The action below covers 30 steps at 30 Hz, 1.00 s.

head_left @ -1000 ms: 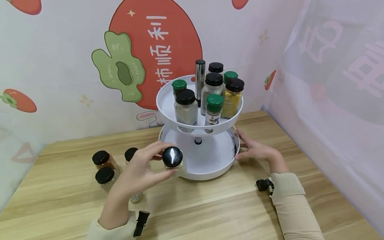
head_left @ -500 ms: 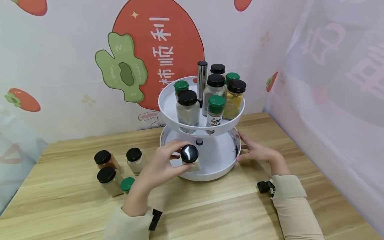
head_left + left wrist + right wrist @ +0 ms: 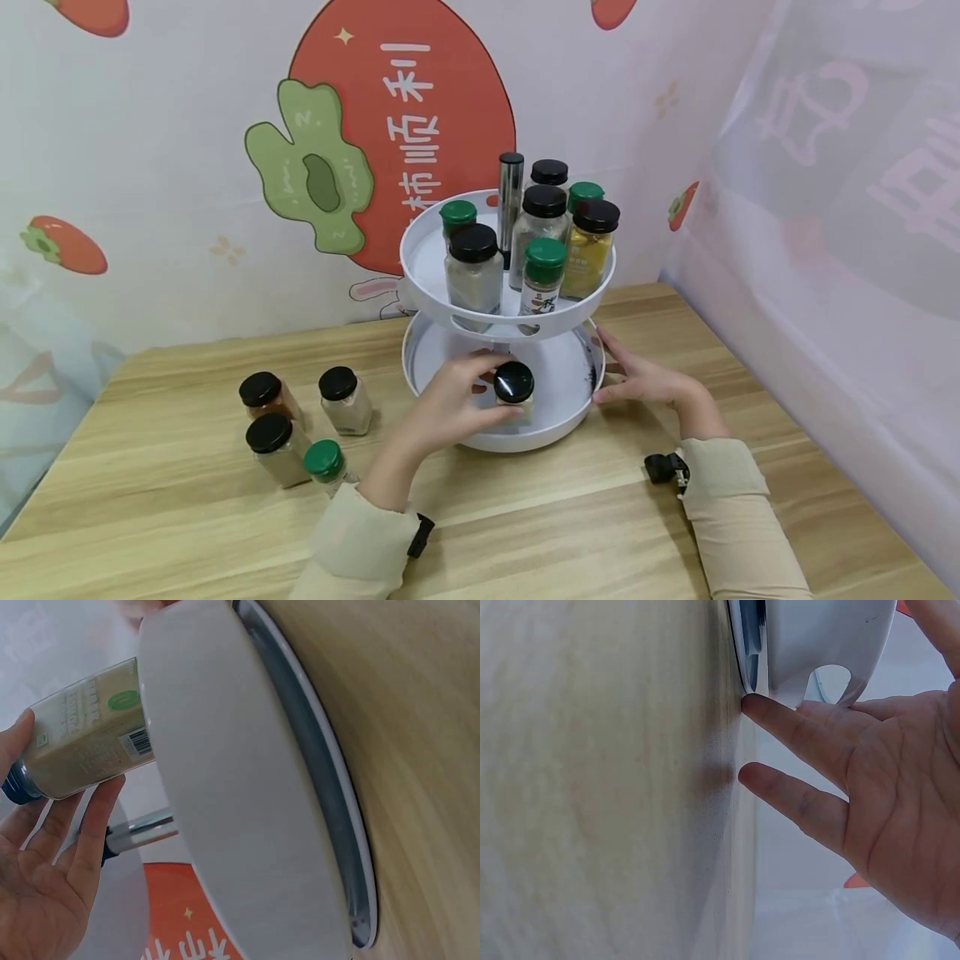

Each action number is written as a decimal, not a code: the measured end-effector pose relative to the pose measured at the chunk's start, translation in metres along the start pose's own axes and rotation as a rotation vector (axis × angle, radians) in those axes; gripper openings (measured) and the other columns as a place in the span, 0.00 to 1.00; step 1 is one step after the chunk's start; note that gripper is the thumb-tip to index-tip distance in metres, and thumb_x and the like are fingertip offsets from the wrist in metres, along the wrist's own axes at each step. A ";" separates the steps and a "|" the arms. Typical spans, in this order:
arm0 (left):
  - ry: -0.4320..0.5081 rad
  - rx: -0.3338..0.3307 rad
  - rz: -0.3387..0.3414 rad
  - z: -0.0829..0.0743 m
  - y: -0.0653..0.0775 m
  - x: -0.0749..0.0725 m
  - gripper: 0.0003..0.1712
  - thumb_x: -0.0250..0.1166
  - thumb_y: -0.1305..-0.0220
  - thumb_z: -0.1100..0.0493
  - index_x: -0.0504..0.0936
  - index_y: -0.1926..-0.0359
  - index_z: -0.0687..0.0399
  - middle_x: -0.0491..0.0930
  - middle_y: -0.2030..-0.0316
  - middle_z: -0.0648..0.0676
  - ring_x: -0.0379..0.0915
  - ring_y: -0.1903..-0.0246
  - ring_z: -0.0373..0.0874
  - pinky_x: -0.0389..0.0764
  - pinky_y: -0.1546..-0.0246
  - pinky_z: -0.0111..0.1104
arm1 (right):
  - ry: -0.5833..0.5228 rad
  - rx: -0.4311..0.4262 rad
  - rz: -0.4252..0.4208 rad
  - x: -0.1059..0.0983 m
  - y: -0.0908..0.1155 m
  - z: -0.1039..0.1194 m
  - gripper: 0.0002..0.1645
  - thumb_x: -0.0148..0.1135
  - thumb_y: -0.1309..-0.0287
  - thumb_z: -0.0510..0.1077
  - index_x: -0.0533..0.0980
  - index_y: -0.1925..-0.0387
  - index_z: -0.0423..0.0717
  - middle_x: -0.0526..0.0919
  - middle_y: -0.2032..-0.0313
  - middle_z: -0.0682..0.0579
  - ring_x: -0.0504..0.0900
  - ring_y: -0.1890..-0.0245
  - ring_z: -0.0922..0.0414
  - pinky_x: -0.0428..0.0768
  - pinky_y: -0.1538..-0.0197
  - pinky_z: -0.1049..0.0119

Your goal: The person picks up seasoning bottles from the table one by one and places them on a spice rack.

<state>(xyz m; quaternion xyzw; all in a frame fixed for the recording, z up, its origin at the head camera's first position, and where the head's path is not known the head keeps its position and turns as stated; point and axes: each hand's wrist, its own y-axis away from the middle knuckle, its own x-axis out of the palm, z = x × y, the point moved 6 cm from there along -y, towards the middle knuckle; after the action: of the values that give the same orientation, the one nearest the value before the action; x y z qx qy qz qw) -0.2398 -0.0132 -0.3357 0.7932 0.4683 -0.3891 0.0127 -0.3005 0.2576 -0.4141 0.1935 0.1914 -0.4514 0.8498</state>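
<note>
My left hand [image 3: 450, 406] grips a glass spice jar [image 3: 513, 387] with a black lid above the lower tier [image 3: 558, 375] of a white two-tier turntable rack. In the left wrist view the jar [image 3: 86, 731] holds pale brown powder, and thumb and fingers pinch it near the lid. Its base is hidden behind the tray wall [image 3: 225, 765]; I cannot tell whether it touches the tray floor. At the rack's right side, my right hand [image 3: 648, 379] touches the lower tier's rim with spread fingers. The right wrist view shows its fingers [image 3: 802, 739] fairly straight, near a cut-out handle hole.
Several spice jars fill the upper tier [image 3: 431, 250], round a metal post [image 3: 511, 196]. Left on the wooden table stand black-lidded jars [image 3: 281, 454] [image 3: 347, 404] [image 3: 273, 400] and a green-capped bottle [image 3: 325, 462]. A printed cloth [image 3: 187, 167] hangs behind.
My left hand has carried the black-lidded jar rightward, from the lower tier's left edge to over its middle. The right hand stays at the rim, and the view has shifted slightly.
</note>
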 end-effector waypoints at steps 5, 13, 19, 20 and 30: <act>0.021 -0.027 0.030 0.004 -0.006 0.011 0.30 0.77 0.47 0.56 0.80 0.43 0.58 0.83 0.48 0.56 0.80 0.55 0.46 0.87 0.55 0.41 | 0.012 -0.003 0.003 0.000 0.000 0.001 0.71 0.71 0.42 0.45 0.25 0.23 0.47 0.33 0.23 0.32 0.53 0.28 0.25 0.55 0.28 0.32; 0.030 -0.085 0.067 0.011 -0.013 0.023 0.31 0.77 0.47 0.54 0.80 0.42 0.55 0.82 0.47 0.54 0.81 0.53 0.49 0.86 0.52 0.44 | -0.004 0.004 0.008 0.000 0.000 0.002 0.71 0.71 0.43 0.44 0.24 0.23 0.44 0.33 0.23 0.31 0.53 0.28 0.25 0.58 0.28 0.33; 0.001 -0.097 0.091 0.014 -0.016 0.029 0.31 0.78 0.47 0.54 0.80 0.43 0.55 0.83 0.48 0.54 0.81 0.54 0.48 0.86 0.51 0.42 | -0.001 -0.006 0.010 0.000 -0.001 0.002 0.71 0.71 0.42 0.44 0.24 0.23 0.45 0.33 0.23 0.30 0.53 0.28 0.25 0.58 0.28 0.33; -0.006 -0.098 0.094 0.014 -0.016 0.030 0.31 0.78 0.47 0.54 0.80 0.43 0.55 0.83 0.48 0.54 0.82 0.54 0.47 0.86 0.51 0.40 | 0.003 -0.007 0.009 -0.001 -0.001 0.002 0.71 0.71 0.42 0.44 0.24 0.23 0.46 0.33 0.23 0.30 0.53 0.28 0.25 0.58 0.28 0.33; -0.012 -0.120 0.103 0.015 -0.017 0.033 0.32 0.78 0.48 0.55 0.80 0.42 0.55 0.83 0.48 0.54 0.82 0.54 0.47 0.85 0.51 0.37 | 0.016 -0.022 0.007 -0.001 0.000 0.003 0.71 0.71 0.42 0.44 0.24 0.23 0.46 0.35 0.24 0.29 0.54 0.29 0.24 0.60 0.29 0.34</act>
<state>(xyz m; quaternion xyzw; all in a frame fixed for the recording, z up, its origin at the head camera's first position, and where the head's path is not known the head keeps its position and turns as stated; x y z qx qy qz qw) -0.2531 0.0145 -0.3607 0.8117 0.4492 -0.3641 0.0829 -0.3007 0.2566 -0.4116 0.1885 0.2023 -0.4450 0.8518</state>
